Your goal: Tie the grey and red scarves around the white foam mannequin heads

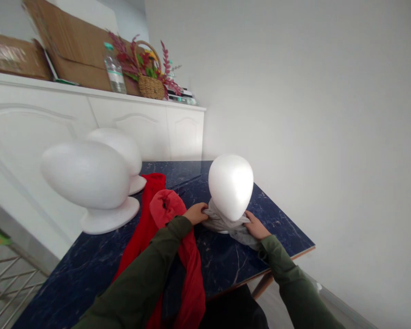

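A smooth white mannequin head (pixel 230 185) stands upright on the dark blue marbled table (pixel 222 269). Around its neck lies a grey scarf (pixel 219 221), bunched in folds, with one end trailing toward the right. My left hand (pixel 196 213) grips the scarf at the left of the neck, fingers closed on the cloth. On the other side, my right hand (pixel 256 225) pinches the scarf close to the neck. Beside my left forearm lie a coral-red scarf (pixel 192 265) with a rolled loop and a brighter red cloth (pixel 145 219), partly hidden under my sleeve.
Two more white mannequin heads (pixel 89 176) stand at the table's left. Behind is a white cabinet (pixel 137 123) bearing cardboard boxes (pixel 71 50), a plastic bottle (pixel 114 71) and a wicker flower basket (pixel 151 87). A wire rack (pixel 10 283) is at lower left; a wall rises at right.
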`<state>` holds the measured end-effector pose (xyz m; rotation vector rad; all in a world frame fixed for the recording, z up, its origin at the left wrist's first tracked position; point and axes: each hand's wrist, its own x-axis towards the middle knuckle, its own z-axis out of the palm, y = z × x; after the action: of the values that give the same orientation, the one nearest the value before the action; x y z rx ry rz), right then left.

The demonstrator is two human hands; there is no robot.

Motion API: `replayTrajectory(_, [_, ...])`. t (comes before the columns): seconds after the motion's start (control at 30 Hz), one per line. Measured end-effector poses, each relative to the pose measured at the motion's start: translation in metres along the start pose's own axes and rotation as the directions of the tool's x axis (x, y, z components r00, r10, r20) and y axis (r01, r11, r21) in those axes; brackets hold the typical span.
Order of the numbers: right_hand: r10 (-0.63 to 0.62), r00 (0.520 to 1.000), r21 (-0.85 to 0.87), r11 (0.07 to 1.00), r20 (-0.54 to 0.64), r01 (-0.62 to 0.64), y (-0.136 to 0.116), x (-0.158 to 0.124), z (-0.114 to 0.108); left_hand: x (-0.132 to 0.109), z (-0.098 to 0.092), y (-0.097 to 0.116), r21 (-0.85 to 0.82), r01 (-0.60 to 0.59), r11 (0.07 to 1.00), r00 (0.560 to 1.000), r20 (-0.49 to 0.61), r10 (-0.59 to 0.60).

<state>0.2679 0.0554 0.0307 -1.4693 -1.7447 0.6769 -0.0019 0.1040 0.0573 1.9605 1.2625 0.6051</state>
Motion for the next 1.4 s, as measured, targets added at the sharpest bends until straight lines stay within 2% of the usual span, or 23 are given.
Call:
replayTrajectory(0.1, [-0.032,0.999,0.040,0.999,-0.025,0.033,0.001,0.000,0.013,0.000,0.014,0.002,0.022,-0.006,1.000,0.994,-0.110,0.009])
replayTrajectory(0.23, [-0.065,0.992,0.112,0.991,-0.111,0.077,0.007,-0.001,0.020,-0.002,0.027,0.010,0.010,-0.052,0.999,0.991,-0.119,0.053])
replayTrajectory(0.37, [-0.033,0.974,0.171,0.983,-0.222,0.073,0.024,0.004,0.011,0.009,0.036,0.028,-0.025,-0.115,0.993,0.982,-0.154,0.110])
replayTrajectory(0.5, [0.012,0.947,0.207,0.977,-0.320,0.058,0.041,0.024,-0.015,0.046,0.050,0.050,-0.190,-0.183,0.965,0.961,-0.242,0.134])
replayTrajectory(0.6, [0.066,0.919,0.235,0.972,-0.389,0.029,0.054,0.047,-0.036,0.085,0.068,0.059,-0.265,-0.123,0.956,0.942,-0.335,0.028])
replayTrajectory(0.7, [0.144,0.889,0.278,0.960,-0.435,-0.020,0.070,0.071,-0.050,0.121,0.090,0.058,-0.367,-0.053,0.929,0.909,-0.402,-0.107])
replayTrajectory(0.83, [0.220,0.869,0.342,0.938,-0.443,-0.063,0.093,0.102,-0.052,0.155,0.110,0.044,-0.479,-0.036,0.877,0.875,-0.440,-0.204])
replayTrajectory(0.97, [0.244,0.864,0.367,0.927,-0.441,-0.074,0.104,0.141,-0.043,0.186,0.105,0.029,-0.498,-0.026,0.867,0.854,-0.462,-0.240])
replayTrajectory(1.13, [0.260,0.851,0.358,0.929,-0.456,-0.091,0.102,0.188,-0.034,0.219,0.075,0.021,-0.378,0.007,0.926,0.879,-0.439,-0.186])
replayTrajectory(1.23, [0.238,0.849,0.303,0.948,-0.472,-0.096,0.100,0.201,-0.029,0.229,0.066,0.017,-0.283,0.015,0.959,0.904,-0.406,-0.134])
replayTrajectory(1.4, [0.186,0.859,0.167,0.979,-0.477,-0.120,0.099,0.206,-0.022,0.228,0.071,0.011,-0.199,-0.008,0.980,0.923,-0.378,-0.070])
